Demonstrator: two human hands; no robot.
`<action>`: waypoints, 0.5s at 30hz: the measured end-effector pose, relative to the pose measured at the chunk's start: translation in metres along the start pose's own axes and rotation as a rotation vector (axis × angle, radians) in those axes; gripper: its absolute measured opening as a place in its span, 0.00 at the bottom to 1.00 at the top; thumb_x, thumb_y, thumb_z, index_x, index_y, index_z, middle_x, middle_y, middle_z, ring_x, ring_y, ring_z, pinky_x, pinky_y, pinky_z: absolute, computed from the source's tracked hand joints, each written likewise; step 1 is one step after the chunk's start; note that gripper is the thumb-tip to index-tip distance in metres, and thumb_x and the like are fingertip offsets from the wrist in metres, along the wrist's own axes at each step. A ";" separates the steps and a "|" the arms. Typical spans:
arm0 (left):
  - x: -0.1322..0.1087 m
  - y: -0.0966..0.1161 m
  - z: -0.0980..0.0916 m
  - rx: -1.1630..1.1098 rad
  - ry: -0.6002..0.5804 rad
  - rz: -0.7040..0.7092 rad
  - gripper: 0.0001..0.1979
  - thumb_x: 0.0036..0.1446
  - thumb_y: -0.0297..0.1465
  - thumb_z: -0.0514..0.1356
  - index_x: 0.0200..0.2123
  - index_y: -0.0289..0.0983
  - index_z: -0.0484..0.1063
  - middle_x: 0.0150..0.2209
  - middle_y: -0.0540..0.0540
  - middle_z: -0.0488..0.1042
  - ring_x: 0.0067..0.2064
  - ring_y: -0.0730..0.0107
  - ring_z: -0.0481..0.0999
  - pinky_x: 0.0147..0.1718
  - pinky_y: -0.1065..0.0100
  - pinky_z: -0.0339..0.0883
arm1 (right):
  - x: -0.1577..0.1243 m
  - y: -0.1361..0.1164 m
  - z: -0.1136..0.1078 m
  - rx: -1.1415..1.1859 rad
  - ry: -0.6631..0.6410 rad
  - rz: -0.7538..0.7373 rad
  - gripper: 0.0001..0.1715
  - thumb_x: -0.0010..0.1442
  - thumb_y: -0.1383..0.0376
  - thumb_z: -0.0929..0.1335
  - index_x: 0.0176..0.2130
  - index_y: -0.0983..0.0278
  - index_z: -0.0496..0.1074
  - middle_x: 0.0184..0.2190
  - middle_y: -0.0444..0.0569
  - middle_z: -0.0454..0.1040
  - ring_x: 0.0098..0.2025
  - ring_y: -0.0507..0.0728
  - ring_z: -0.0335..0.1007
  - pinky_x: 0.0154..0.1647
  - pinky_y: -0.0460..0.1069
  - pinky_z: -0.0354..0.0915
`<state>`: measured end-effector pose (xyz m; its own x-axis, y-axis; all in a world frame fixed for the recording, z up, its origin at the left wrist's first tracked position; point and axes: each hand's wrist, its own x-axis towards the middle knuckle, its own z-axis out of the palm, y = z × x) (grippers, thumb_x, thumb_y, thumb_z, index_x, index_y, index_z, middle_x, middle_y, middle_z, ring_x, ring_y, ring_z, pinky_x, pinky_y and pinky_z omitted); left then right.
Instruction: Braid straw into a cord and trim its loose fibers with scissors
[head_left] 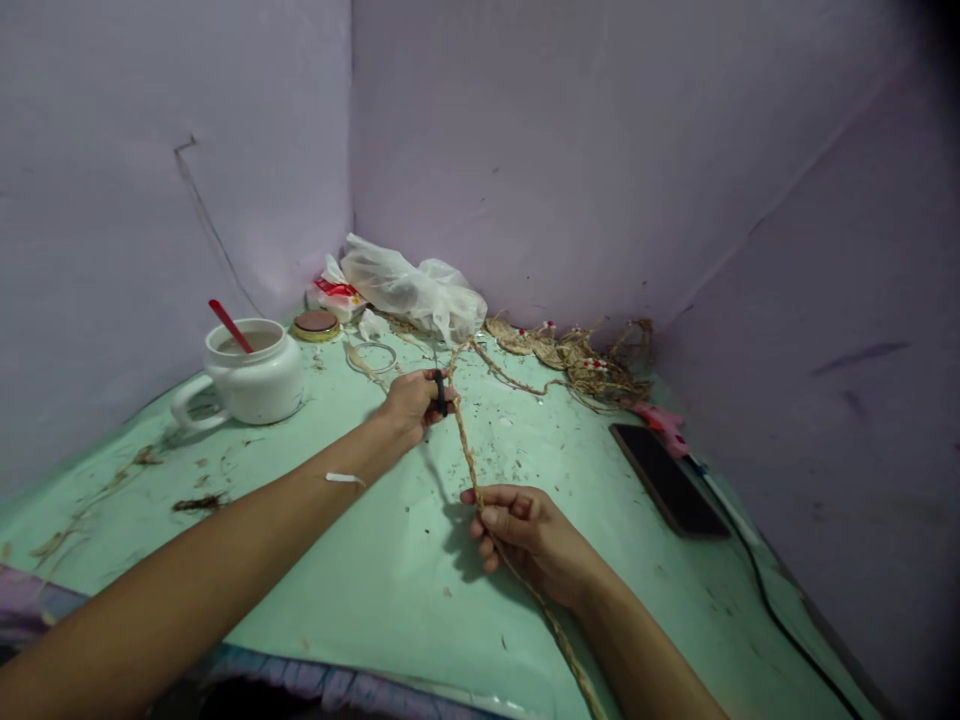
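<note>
A braided straw rope runs from a heap of straw at the back wall down across the pale green table and past its front edge. My left hand is closed around a small black tool, probably scissors, held against the rope. Nearer to me, my right hand pinches the same rope and holds it taut between the two hands.
A white mug with a red spoon stands at the left. Behind lie a gold-rimmed lid, a metal ring, plastic bags and woven straw pieces. At the right are a dark phone, a pink glue gun and a black cable.
</note>
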<state>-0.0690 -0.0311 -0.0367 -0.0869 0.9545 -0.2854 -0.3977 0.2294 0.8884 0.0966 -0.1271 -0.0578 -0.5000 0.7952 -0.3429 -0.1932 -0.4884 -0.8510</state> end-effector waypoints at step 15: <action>0.021 -0.018 -0.003 0.198 0.214 0.150 0.10 0.36 0.20 0.53 0.26 0.35 0.62 0.16 0.53 0.65 0.15 0.78 0.65 0.10 0.78 0.48 | 0.000 0.002 0.006 -0.084 0.131 -0.115 0.13 0.38 0.65 0.75 0.27 0.69 0.76 0.22 0.49 0.75 0.20 0.49 0.68 0.25 0.46 0.66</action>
<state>-0.0659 -0.0158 -0.0598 -0.3292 0.9237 -0.1960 -0.1826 0.1414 0.9730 0.0912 -0.1302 -0.0572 -0.3632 0.8868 -0.2859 -0.1691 -0.3645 -0.9157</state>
